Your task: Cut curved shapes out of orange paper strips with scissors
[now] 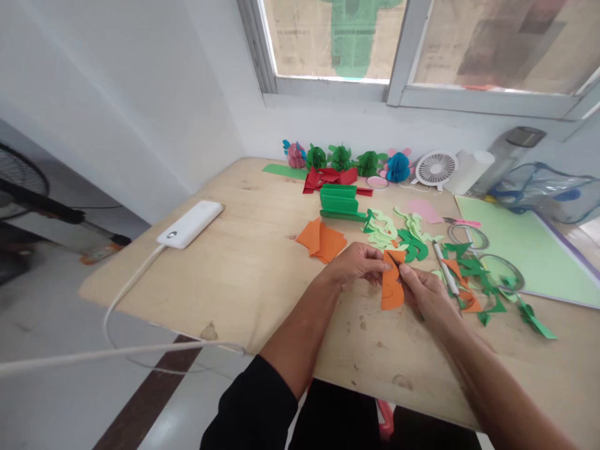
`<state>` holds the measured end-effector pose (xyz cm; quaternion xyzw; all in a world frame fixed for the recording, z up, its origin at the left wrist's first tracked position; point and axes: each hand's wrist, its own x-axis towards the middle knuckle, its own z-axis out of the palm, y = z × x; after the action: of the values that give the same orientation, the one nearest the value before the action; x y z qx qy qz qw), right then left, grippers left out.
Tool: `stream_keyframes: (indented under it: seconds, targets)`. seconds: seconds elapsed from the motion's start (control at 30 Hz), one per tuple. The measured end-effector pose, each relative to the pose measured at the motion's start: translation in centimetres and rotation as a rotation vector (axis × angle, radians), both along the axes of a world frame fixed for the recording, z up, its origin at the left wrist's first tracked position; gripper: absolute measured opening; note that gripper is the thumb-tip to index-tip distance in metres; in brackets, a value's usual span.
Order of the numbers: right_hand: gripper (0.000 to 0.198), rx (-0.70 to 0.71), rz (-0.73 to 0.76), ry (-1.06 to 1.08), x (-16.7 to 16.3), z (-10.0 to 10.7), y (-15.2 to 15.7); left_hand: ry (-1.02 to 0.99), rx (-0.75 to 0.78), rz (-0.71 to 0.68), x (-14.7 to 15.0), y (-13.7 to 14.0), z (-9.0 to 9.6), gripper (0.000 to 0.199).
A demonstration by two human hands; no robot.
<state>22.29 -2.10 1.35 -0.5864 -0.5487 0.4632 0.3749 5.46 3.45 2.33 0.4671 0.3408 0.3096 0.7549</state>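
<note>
My left hand (359, 262) pinches the left edge of an orange paper piece (392, 297) with a curved outline, above the table's front half. Closed around a small pair of scissors (394, 260), my right hand (426, 290) is at the paper's right side. The dark blades lie across the upper part of the paper; the handles are hidden in my fingers. Left of my hands sits a stack of orange paper (322, 240). Just beyond are light green curved cutouts (382, 228) and dark green cutouts (413, 245).
Green and orange scraps (482, 278), a white pen (445, 269) and tape rolls (501, 273) lie right. Behind are folded green paper (338, 200), red paper (330, 179), paper figures (341, 159) and a small fan (437, 169). A white power bank (190, 224) with a cable lies left.
</note>
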Motion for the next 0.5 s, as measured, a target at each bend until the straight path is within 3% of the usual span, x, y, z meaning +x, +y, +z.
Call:
stream_keyframes:
  seconds: [0.5]
  targets:
    - [0.058,-0.041,-0.006,-0.03,-0.08,0.3,0.02,0.031,0.01,-0.033,-0.24,0.09,0.03,0.023]
